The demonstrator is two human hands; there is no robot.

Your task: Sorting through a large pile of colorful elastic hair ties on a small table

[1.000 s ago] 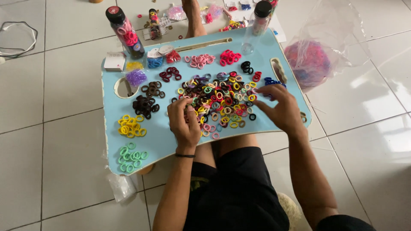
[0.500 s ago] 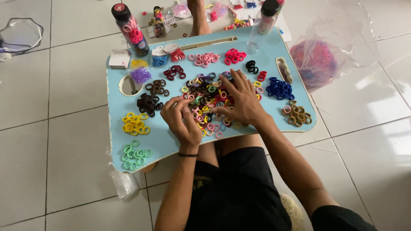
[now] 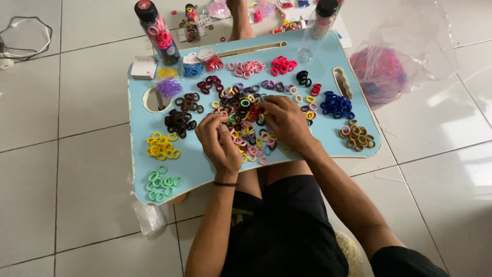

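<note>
Mixed hair ties [image 3: 246,125], a heap too many to count, lie at the centre of the light blue lap tray [image 3: 205,164], which rests over the person's legs. Both hands are in the heap: the left hand [image 3: 219,141] has fingers curled at its near-left edge, though what they pinch cannot be told; the right hand [image 3: 284,122] lies with fingers spread flat on the ties. Sorted groups ring the heap: yellow ties [image 3: 161,146], green ties [image 3: 163,182], black ties [image 3: 179,120], blue ties [image 3: 335,105], red ties [image 3: 283,64], tan ties [image 3: 359,137]. Two bottles [image 3: 159,33] stand at the far edge; a clear bag [image 3: 382,72] lies to the right. Half a second earlier, both hands already worked the same heap.
</note>
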